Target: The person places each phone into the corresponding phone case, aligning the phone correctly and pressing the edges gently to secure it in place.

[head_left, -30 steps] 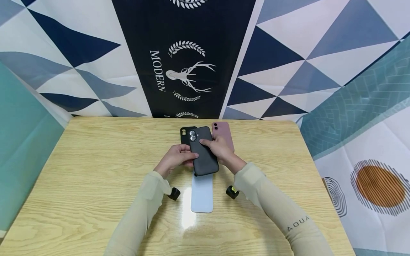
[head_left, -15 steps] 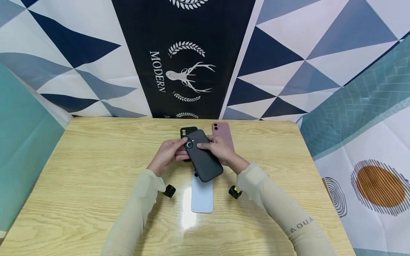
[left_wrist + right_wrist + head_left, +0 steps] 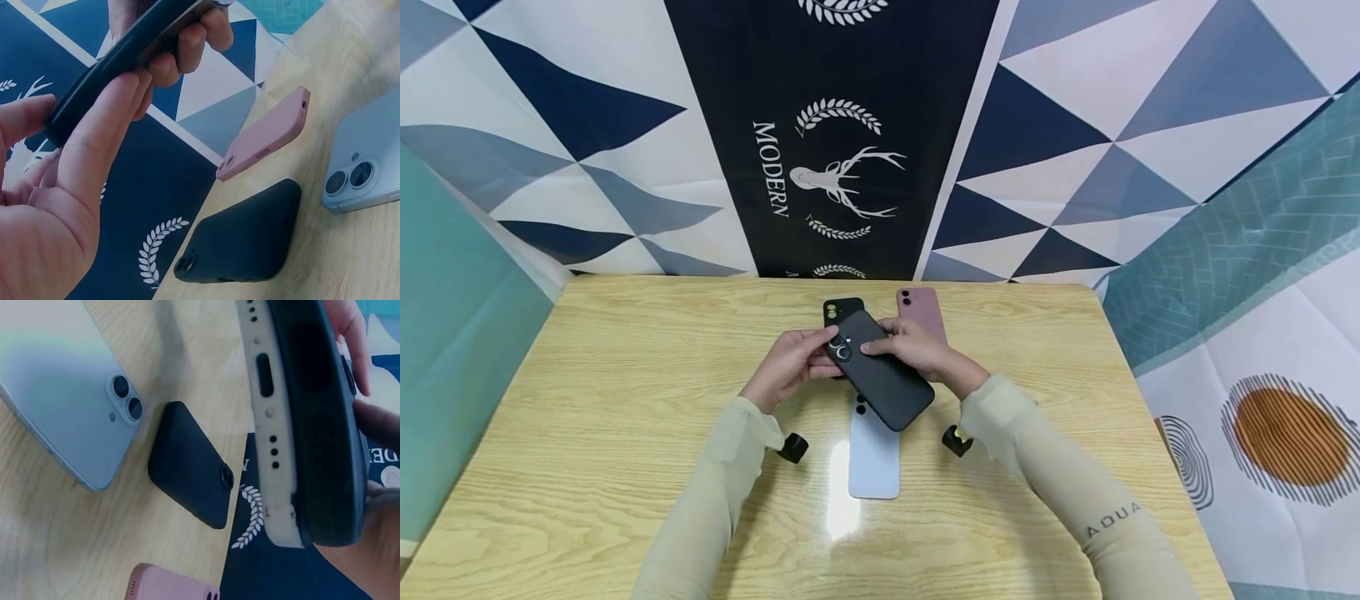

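Observation:
Both hands hold a phone in a black case above the table, tilted, with its camera corner toward the left hand. My left hand pinches that corner, thumb by the lenses and fingers beneath. My right hand grips the far long side, thumb on the back and fingertips curled around the edge in the left wrist view. From the right wrist, the phone's pale bottom edge with its port shows, standing out from the black case. Below lies a pale blue phone, its camera end partly hidden under the held phone.
A black phone case or cased phone lies at the back of the wooden table, partly covered in the head view. A pink phone or case lies to its right. Patterned cloth hangs behind the table's far edge.
The held phone has turned so its lower end swings right and toward me. My left hand has shifted from its long side up to the camera corner. The things on the table stay put.

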### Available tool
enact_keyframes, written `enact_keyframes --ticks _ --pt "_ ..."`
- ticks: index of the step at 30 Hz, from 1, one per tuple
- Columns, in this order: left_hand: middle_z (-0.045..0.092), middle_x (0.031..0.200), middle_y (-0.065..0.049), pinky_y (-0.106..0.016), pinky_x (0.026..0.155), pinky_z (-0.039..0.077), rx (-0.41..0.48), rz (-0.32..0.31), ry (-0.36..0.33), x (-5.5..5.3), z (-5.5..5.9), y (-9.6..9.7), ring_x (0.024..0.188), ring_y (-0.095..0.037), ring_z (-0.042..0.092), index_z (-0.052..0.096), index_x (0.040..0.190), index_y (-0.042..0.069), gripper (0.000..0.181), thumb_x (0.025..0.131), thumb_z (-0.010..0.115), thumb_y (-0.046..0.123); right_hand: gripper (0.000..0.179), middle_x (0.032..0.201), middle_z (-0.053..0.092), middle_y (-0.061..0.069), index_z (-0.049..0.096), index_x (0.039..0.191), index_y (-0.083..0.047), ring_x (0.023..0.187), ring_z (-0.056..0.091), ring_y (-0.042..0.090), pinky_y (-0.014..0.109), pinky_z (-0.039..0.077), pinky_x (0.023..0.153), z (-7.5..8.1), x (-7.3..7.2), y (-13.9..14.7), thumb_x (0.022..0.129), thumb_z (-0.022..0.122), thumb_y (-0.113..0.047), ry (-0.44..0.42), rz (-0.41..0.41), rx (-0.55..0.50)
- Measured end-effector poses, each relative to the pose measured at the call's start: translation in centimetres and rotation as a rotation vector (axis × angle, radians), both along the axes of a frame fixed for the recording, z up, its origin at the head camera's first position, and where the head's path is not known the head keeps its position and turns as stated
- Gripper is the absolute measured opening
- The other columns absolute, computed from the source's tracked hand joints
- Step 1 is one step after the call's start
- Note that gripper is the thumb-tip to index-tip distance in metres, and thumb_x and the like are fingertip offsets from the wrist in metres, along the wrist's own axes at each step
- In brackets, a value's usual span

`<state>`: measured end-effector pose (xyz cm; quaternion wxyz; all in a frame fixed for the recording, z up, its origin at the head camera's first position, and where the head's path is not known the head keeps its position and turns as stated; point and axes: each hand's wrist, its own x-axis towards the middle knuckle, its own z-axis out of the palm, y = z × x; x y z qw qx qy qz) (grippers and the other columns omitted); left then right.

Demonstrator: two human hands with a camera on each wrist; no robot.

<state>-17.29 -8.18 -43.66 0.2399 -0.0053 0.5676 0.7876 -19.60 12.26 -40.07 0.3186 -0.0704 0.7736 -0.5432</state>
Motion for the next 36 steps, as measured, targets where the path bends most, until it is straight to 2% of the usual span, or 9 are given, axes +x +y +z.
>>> enact_keyframes --ticks 6,10,19,22,25,28,30,33,36 --pt "0.073 0.08 -0.004 -0.026 0.071 0.057 -0.02 -0.064 0.021 0.1 -0.3 -0.2 0.071 -0.014 0.071 0.05 0.123 -0.016 0.044 0.097 0.05 0.02 0.039 0.08 0.059 0.0 0.054 0.122 0.005 0.058 0.057 0.007 0.02 0.048 0.054 0.3 -0.2 0.2 0.088 0.059 -0.014 0.013 0.089 0.026" --pt "0.072 0.081 -0.004 -0.029 0.074 0.056 -0.02 -0.081 0.052 0.2 -0.2 -0.2 0.071 -0.015 0.071 0.049 0.122 -0.017 0.042 0.098 0.049 0.017 0.04 0.08 0.06 0.0 0.053 0.124 0.004 0.058 0.057 0.007 0.02 0.048 0.054 0.4 -0.3 0.3 0.089 0.059 -0.014 0.01 0.112 0.034" --pt "0.072 0.084 -0.002 -0.027 0.072 0.057 0.015 -0.036 0.115 0.8 0.0 0.0 0.074 -0.014 0.071 0.046 0.123 -0.02 0.041 0.098 0.046 0.013 0.046 0.087 0.059 0.003 0.051 0.129 0.0 0.06 0.055 0.008 0.02 0.046 0.055 0.4 -0.7 0.3 0.089 0.06 -0.021 0.117 0.119 0.103" --pt "0.072 0.08 -0.003 -0.026 0.068 0.057 0.038 0.027 0.094 0.8 0.1 -0.1 0.07 -0.014 0.071 0.051 0.119 -0.016 0.035 0.098 0.046 0.012 0.048 0.086 0.06 0.003 0.051 0.13 -0.002 0.062 0.055 0.008 0.02 0.046 0.056 0.6 -0.9 0.5 0.09 0.06 -0.025 0.167 0.079 0.129" --pt "0.072 0.076 -0.004 -0.023 0.063 0.057 0.066 0.114 0.065 0.9 0.1 -0.3 0.064 -0.013 0.07 0.058 0.108 -0.008 0.026 0.097 0.049 0.013 0.044 0.084 0.059 0.004 0.056 0.126 -0.002 0.065 0.054 0.009 0.02 0.045 0.057 0.8 -1.1 0.8 0.089 0.061 -0.026 0.245 -0.016 0.111" --pt "0.071 0.075 -0.005 -0.023 0.062 0.057 0.103 0.203 0.046 0.9 0.1 -0.6 0.062 -0.012 0.07 0.062 0.097 0.0 0.017 0.096 0.051 0.013 0.039 0.086 0.057 0.002 0.061 0.118 -0.002 0.069 0.053 0.008 0.02 0.045 0.061 0.9 -1.1 1.3 0.091 0.06 -0.03 0.274 -0.139 0.064" --pt "0.072 0.076 -0.005 -0.023 0.062 0.057 0.14 0.247 0.041 0.9 0.1 -0.7 0.063 -0.013 0.07 0.064 0.094 0.004 0.016 0.096 0.052 0.013 0.042 0.085 0.054 0.001 0.06 0.115 0.0 0.068 0.052 0.008 0.02 0.047 0.061 0.9 -0.8 1.7 0.092 0.057 -0.035 0.252 -0.219 0.028" --pt "0.072 0.077 -0.005 -0.025 0.064 0.057 0.204 0.319 0.038 0.9 0.3 -0.8 0.066 -0.014 0.071 0.066 0.09 0.006 0.017 0.096 0.051 0.012 0.051 0.08 0.055 -0.003 0.056 0.115 0.0 0.062 0.057 0.007 0.023 0.052 0.059 0.9 -0.2 2.2 0.093 0.051 -0.046 0.131 -0.312 -0.028" --pt "0.072 0.076 -0.006 -0.026 0.063 0.057 0.249 0.382 0.043 1.0 0.4 -0.8 0.065 -0.015 0.071 0.066 0.086 0.005 0.02 0.097 0.049 0.01 0.057 0.068 0.06 -0.003 0.056 0.108 0.001 0.053 0.059 0.009 0.026 0.054 0.053 0.7 0.5 2.5 0.092 0.046 -0.053 0.046 -0.318 -0.073"
